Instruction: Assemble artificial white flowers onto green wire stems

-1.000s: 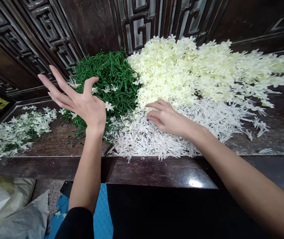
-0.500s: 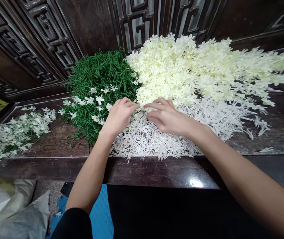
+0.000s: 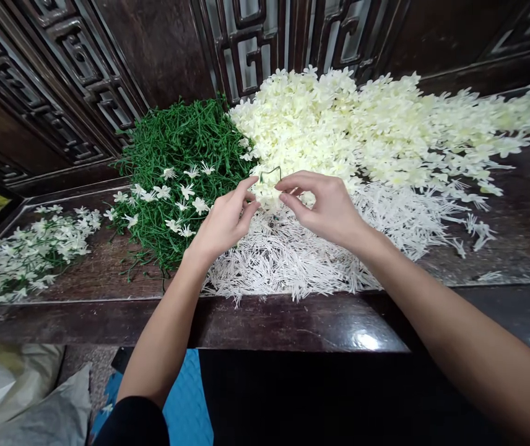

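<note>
A thin bent green plastic stem (image 3: 272, 170) rises between my two hands, over the pale flowers. My right hand (image 3: 323, 201) is closed in a pinch, thumb and forefinger together at the stem's right end. Close to the stem's left end is my left hand (image 3: 224, 223), its thumb and forefinger apart; whether a fingertip touches the stem I cannot tell. Beneath my hands lies a heap of white stamen pieces (image 3: 283, 263). Behind them spreads a large pile of cream petal pieces (image 3: 311, 124). To the left is a mound of green stems (image 3: 176, 139), with several assembled white flowers (image 3: 163, 191) on it.
More white flowers on green stems (image 3: 37, 251) lie at the bench's left end. Dark carved wooden panels (image 3: 167, 49) stand behind the dark wooden bench (image 3: 293, 322). Pale sacks (image 3: 51, 402) and a blue mat (image 3: 191, 396) are on the floor below.
My hands have lifted slightly off the white pieces, and the fingertips have drawn a little apart. The green stem now shows between them. The view has shifted slightly.
</note>
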### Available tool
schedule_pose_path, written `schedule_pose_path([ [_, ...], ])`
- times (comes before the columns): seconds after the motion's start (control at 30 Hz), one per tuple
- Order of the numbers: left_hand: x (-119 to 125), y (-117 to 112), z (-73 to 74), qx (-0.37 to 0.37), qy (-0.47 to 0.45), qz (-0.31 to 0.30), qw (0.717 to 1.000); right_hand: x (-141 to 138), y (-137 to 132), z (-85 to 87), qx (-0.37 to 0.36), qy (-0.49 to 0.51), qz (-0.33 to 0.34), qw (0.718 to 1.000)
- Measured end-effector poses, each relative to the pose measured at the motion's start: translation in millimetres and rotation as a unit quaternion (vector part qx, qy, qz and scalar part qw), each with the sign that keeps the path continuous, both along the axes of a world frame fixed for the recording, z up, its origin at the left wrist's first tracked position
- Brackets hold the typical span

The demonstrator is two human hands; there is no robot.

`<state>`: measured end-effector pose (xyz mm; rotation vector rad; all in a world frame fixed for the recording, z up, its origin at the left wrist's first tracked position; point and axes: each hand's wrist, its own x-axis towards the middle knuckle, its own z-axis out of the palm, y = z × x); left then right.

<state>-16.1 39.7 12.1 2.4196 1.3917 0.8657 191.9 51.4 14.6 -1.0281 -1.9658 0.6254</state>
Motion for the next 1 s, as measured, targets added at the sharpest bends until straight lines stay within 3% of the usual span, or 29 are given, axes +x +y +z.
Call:
schedule_pose_path([
  [0.17, 1, 4, -3.8, 0.035, -0.095, 0.006, 0.995, 3, 0, 5.0, -0.131, 0.109, 0.04, 0.985],
  [0.3, 8, -1, 2.0, 0.064, -0.177, -0.066, 0.98, 6, 1, 7.3, -0.206, 0.136, 0.149, 0.958],
  [0.4, 13, -5, 4.5, 0.094, -0.203, -0.084, 0.971, 8, 2, 9.4, -0.236, 0.134, 0.167, 0.948],
  [0.47, 15, -5, 4.6, 0.096, -0.228, -0.047, 0.968, 8, 4, 9.4, -0.213, 0.12, 0.115, 0.963],
  [0.57, 12, -2, 3.2, 0.073, -0.256, 0.004, 0.964, 9, 7, 4.1, -0.121, 0.028, 0.018, 0.992],
  [0.63, 8, 1, 1.6, 0.052, -0.268, 0.017, 0.962, 9, 8, -2.7, -0.063, -0.081, 0.016, 0.995],
  [0.77, 5, 5, -2.0, -0.005, -0.297, 0.022, 0.954, 8, 7, -17.6, 0.015, -0.229, 0.062, 0.971],
  [0.87, 7, 4, -1.8, -0.042, -0.316, 0.028, 0.947, 7, 8, -22.7, 0.039, -0.25, 0.061, 0.965],
  [1.0, 13, -1, 2.6, -0.073, -0.334, 0.037, 0.939, 7, 8, -16.6, 0.051, -0.185, 0.008, 0.981],
])
